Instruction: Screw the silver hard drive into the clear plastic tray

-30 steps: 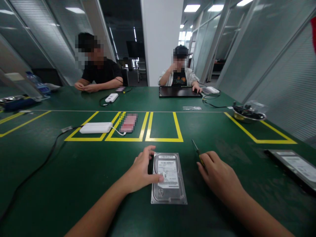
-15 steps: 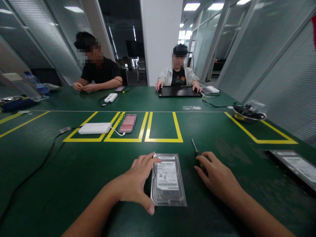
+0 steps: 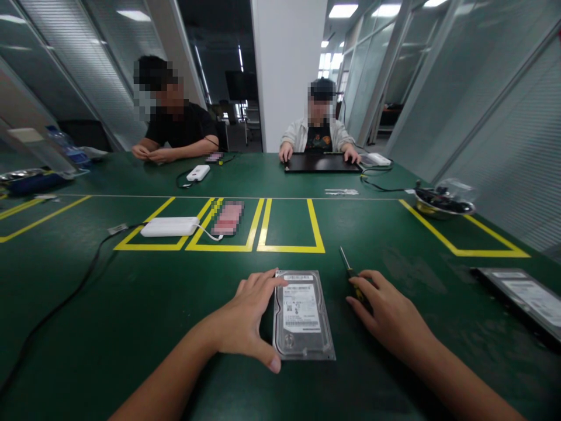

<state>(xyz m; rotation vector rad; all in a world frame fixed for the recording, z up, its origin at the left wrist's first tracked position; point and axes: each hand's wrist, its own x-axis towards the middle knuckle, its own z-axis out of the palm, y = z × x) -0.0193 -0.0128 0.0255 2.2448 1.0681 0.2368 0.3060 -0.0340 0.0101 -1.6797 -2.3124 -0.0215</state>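
A silver hard drive (image 3: 302, 316) with a white label lies flat on the green table. My left hand (image 3: 243, 318) spans its left side, fingers at the far left corner and thumb at the near left corner. To the right, my right hand (image 3: 388, 307) rests low over the table, its fingers round the dark and yellow handle of a screwdriver (image 3: 346, 258). The metal shaft points away from me and a little left. Part of the handle is hidden under the fingers.
Another hard drive (image 3: 523, 295) lies at the right edge. A metal bowl (image 3: 445, 210) with dark items stands behind it. Yellow tape squares (image 3: 291, 249), a white power bank (image 3: 170, 227) and a blurred pink phone (image 3: 228, 218) are ahead. Two people sit opposite, one holding a black panel (image 3: 322, 162).
The hard drive has shifted slightly right and away from me and turned a little, with my left hand moving along with it. My right hand and the screwdriver have hardly moved.
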